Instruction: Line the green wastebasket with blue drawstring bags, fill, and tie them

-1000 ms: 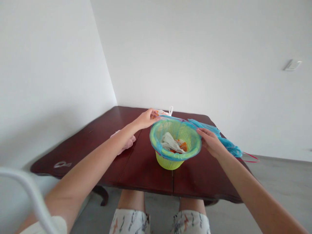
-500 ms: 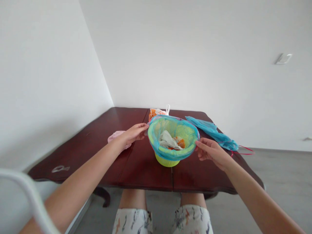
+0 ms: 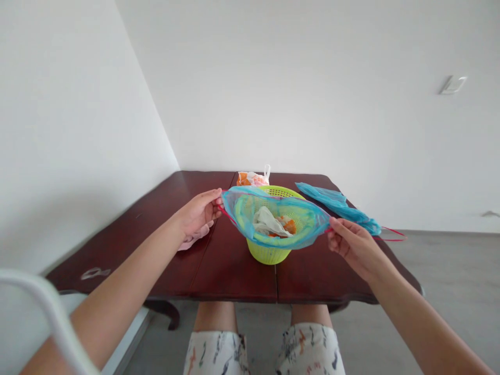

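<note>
A lime-green plastic basket stands near the middle of a dark red wooden table. A thin blue bag lines it, its rim pulled off the basket and stretched wide. My left hand pinches the bag's left edge by a red drawstring. My right hand pinches the right edge. Crumpled white and orange waste lies inside the bag.
A second blue bag with red strings lies on the table's right side. A white and orange plastic bag sits behind the basket. A pink cloth lies under my left hand. White walls close in left and behind.
Both hands moved from the basket's far rim to its sides, then pulled outward. The blue bag's rim came off the basket and now stretches between them.
</note>
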The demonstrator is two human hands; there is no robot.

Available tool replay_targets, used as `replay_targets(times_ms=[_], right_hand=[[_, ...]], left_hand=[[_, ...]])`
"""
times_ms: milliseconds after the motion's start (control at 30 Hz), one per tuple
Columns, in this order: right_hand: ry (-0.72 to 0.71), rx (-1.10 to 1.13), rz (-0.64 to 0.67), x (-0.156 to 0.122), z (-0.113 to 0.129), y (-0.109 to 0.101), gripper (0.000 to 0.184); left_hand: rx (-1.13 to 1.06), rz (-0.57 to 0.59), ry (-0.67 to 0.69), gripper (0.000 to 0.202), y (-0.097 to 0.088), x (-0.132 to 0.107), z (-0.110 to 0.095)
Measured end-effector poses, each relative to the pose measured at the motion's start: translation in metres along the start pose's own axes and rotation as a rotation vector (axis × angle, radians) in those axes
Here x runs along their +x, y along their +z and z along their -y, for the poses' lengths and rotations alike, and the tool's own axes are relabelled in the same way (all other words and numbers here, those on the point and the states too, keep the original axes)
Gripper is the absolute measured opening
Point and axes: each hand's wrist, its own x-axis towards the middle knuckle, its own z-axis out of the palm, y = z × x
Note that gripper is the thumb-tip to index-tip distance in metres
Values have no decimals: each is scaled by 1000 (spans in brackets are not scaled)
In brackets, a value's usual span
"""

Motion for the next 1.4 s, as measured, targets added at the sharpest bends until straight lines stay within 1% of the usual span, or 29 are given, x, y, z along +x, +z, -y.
replay_targets(times_ms=[67,133,233,300,400,500,633,767,833,900,1000,1100,1233,1300,1400], right_hand=[[-42,136,-15,1,2,3,46],[-78,208,-21,3,4,8,38],[-108,268,-19,6,7,19,35],[-123,245,1,5,8,26,37],[-109,142,20,-4,3,33,45],[-81,112,8,-15,-4,34,50],[-80,125,4,-21,-4,27,47],[-47,193,2,-26,8,22,38],[-34,227,-18,-30,15,21,34],[-41,255,-19,-34,22,23,32],[-89,267,48,-38,30,26,39],[-134,317,86,-37,39,30,42],[-178,484,99,-31,52,33,38],[-238,491,87,-27,57,33,36],[-313,474,54,-22,62,35,35]], left_hand=[[-113,-14,-37,32,7,-4,-9],[-198,-42,-68,27,14,-6,-14],[-224,-48,-53,17,24,-10,-15],[-205,-21,-26,15,26,-16,-12],[-167,64,-21,25,24,-29,-3],[-106,130,-4,35,18,-43,7],[-85,132,48,39,16,-57,10],[-146,131,62,45,18,-63,2],[-189,117,59,47,21,-64,-4],[-257,65,55,47,24,-66,-10],[-358,-59,68,53,30,-69,-20],[-419,-134,142,53,32,-72,-31],[-438,-170,288,37,32,-71,-42],[-430,-172,350,35,35,-67,-45],[-439,-128,382,36,43,-62,-47]])
